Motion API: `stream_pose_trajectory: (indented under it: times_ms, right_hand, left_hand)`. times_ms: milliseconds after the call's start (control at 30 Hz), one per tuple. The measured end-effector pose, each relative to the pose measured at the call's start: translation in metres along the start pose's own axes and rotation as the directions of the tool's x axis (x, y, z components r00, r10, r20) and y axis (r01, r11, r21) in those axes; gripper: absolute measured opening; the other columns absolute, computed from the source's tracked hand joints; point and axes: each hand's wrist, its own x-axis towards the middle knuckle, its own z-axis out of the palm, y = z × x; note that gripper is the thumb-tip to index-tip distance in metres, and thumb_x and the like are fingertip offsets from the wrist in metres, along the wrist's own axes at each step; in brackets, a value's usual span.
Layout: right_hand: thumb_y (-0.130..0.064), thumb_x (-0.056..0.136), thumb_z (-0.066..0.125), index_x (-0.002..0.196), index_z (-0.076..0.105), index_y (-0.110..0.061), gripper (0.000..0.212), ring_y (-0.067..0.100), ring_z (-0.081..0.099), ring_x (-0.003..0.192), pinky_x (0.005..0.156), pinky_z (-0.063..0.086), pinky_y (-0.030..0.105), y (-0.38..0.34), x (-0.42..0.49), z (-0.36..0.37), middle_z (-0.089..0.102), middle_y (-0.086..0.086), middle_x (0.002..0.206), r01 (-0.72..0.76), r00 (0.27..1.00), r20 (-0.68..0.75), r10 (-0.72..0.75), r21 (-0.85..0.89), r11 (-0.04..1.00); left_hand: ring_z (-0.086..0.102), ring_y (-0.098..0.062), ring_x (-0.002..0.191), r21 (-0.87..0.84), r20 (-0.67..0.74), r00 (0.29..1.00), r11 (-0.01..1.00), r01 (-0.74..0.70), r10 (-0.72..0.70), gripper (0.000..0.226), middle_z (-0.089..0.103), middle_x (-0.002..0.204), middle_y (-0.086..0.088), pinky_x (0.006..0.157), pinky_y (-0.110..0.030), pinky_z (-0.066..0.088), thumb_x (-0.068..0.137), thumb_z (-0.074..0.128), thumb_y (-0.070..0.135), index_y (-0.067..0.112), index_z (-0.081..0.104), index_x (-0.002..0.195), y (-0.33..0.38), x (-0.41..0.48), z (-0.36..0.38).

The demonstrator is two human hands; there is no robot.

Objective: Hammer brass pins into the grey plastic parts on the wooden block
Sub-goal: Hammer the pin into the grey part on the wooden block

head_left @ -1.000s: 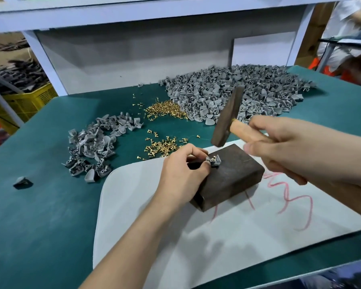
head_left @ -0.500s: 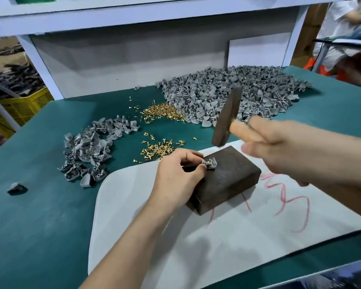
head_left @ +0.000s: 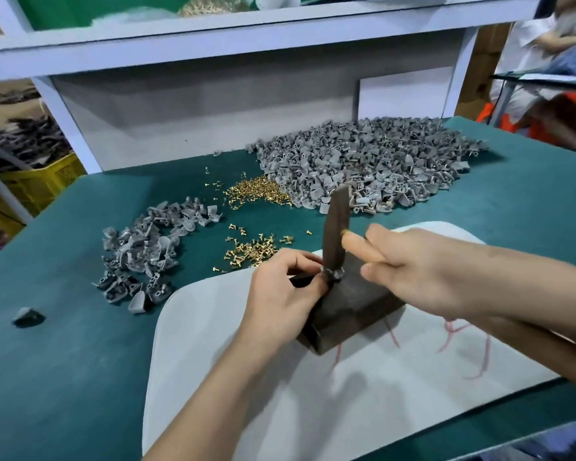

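Plainly the left hand (head_left: 280, 291) serves as a clamp: its fingers (head_left: 300, 261) pinch the grey plastic part (head_left: 334, 274) on the upper left corner of the wooden block (head_left: 359, 307) at frame centre, probably so it cannot skid under a blow. The right hand (head_left: 423, 271) has its fingers wrapped round the handle of the hammer (head_left: 337, 227) close to the head, a short hold that favours aim over force. The head's lower end meets the part. Whether a pin stands in it I cannot tell. Loose brass pins (head_left: 250, 252) lie just above the left hand. A smaller pile (head_left: 140, 254) of grey parts lies at left and the big heap (head_left: 363, 164) at upper right, all in easy reach on the desk (head_left: 64, 361).
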Motion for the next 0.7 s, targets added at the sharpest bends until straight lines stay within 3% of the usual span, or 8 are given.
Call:
stream_pose_trajectory:
  times_ms: [33, 100, 133, 200, 333, 467, 700]
  right_hand:
    - [-0.034, 0.098, 0.039, 0.071, 0.026, -0.03, 0.031, 0.005, 0.051, 0.057, 0.051, 0.045, 0.024, -0.001, -0.001, -0.001, 0.06, -0.012, 0.105, -0.014, 1.0, 0.026, 0.013, 0.012, 1.0]
    - [-0.035, 0.095, 0.045, 0.07, 0.029, -0.024, 0.031, 0.007, 0.044, 0.041, 0.039, 0.041, 0.03, 0.002, -0.002, -0.008, 0.056, -0.018, 0.073, 0.021, 0.999, -0.048, -0.014, 0.147, 0.989]
    - [-0.034, 0.093, 0.047, 0.07, 0.031, -0.022, 0.03, 0.008, 0.04, 0.035, 0.035, 0.038, 0.027, 0.003, -0.002, -0.014, 0.049, -0.014, 0.056, 0.058, 0.993, -0.111, -0.034, 0.222, 0.973]
    - [-0.03, 0.092, 0.047, 0.072, 0.032, -0.017, 0.028, 0.006, 0.034, 0.028, 0.031, 0.032, 0.021, 0.005, 0.0, -0.024, 0.04, -0.006, 0.042, 0.12, 0.98, -0.191, -0.048, 0.39, 0.913]
    - [-0.02, 0.097, 0.044, 0.078, 0.034, -0.01, 0.024, 0.014, 0.029, 0.025, 0.029, 0.025, 0.015, 0.016, 0.013, -0.022, 0.037, -0.001, 0.038, 0.076, 0.996, -0.085, -0.034, 0.569, 0.819]
    - [-0.014, 0.097, 0.043, 0.082, 0.037, -0.009, 0.016, 0.014, 0.024, 0.027, 0.029, 0.019, 0.014, 0.035, 0.029, -0.01, 0.031, 0.002, 0.036, -0.037, 0.999, 0.021, 0.031, 0.704, 0.709]
    - [-0.015, 0.097, 0.043, 0.08, 0.04, -0.006, 0.019, 0.015, 0.026, 0.024, 0.03, 0.019, 0.015, 0.053, 0.034, 0.0, 0.03, 0.002, 0.037, -0.104, 0.994, 0.062, 0.087, 0.755, 0.648]
  left_hand:
    - [0.063, -0.011, 0.087, -0.001, 0.005, 1.0, 1.0, 0.006, -0.006, 0.02, 0.066, 0.09, 0.007, 0.085, -0.029, 0.051, 0.078, 0.071, 0.0, 0.016, 0.063, 0.068, 0.0, 0.0, 0.0]
    - [0.063, -0.006, 0.086, 0.014, 0.008, 1.0, 1.0, 0.004, -0.004, 0.015, 0.067, 0.091, 0.009, 0.084, -0.022, 0.049, 0.078, 0.071, 0.002, 0.013, 0.065, 0.069, -0.001, -0.001, 0.0]
    - [0.062, -0.004, 0.086, 0.016, 0.006, 1.0, 1.0, -0.003, 0.002, 0.013, 0.067, 0.091, 0.01, 0.083, -0.019, 0.048, 0.079, 0.071, 0.002, 0.011, 0.066, 0.07, -0.001, -0.001, 0.0]
    - [0.063, -0.004, 0.086, -0.008, 0.0, 1.0, 1.0, 0.012, -0.012, 0.01, 0.068, 0.092, 0.008, 0.082, -0.018, 0.047, 0.079, 0.071, 0.002, 0.007, 0.067, 0.071, -0.002, -0.001, 0.001]
    - [0.064, -0.008, 0.089, -0.083, 0.023, 0.997, 0.994, 0.073, -0.072, 0.017, 0.069, 0.097, 0.002, 0.084, -0.02, 0.048, 0.079, 0.072, 0.002, 0.013, 0.066, 0.068, 0.0, 0.0, 0.002]
    - [0.062, 0.002, 0.087, -0.07, 0.028, 0.998, 0.996, 0.06, -0.058, 0.022, 0.068, 0.096, 0.007, 0.081, -0.011, 0.044, 0.078, 0.073, 0.005, 0.02, 0.066, 0.064, -0.001, 0.0, 0.001]
    - [0.062, 0.002, 0.086, -0.057, 0.032, 0.998, 0.997, 0.052, -0.05, 0.02, 0.069, 0.095, 0.009, 0.08, -0.013, 0.045, 0.079, 0.073, 0.009, 0.019, 0.068, 0.063, -0.002, 0.001, 0.001]
